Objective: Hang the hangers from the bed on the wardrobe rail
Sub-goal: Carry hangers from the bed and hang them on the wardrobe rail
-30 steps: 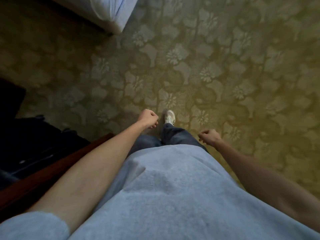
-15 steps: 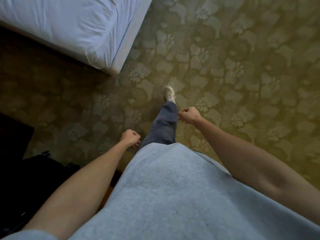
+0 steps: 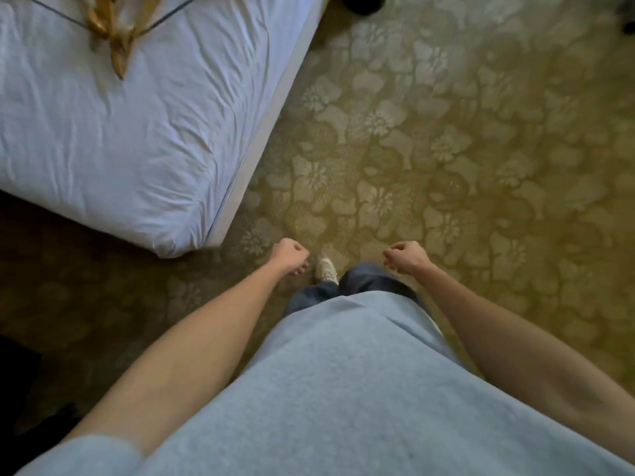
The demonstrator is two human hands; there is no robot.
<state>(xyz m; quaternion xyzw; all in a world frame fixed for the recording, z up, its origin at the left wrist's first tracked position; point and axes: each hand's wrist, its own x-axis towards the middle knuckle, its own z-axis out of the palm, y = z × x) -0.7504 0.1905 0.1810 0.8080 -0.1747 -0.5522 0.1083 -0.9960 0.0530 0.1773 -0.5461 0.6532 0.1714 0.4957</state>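
Item: hangers (image 3: 113,32), wooden, with thin dark wire parts. They lie in a loose overlapping bundle on the white sheet at the far upper-left part of the bed (image 3: 144,139), partly cut off by the frame edge. The count cannot be told.

Item: 2 hands. The left hand (image 3: 290,255) and right hand (image 3: 407,257) both hang in front of the body with fingers curled in and holding nothing, well apart from the hangers. A pale shoe (image 3: 326,269) stands on the patterned carpet (image 3: 446,166) near the bed's corner.

Item: wardrobe rail. Not in view.

Risks, as judged:
- The hangers look tangled, so lifting 1 may drag the others off the sheet.
- The bed corner sits just beside the walking line, and a shin could clip it.
- A 1-handed grab at the bundle may let wire hooks snag the sheet.
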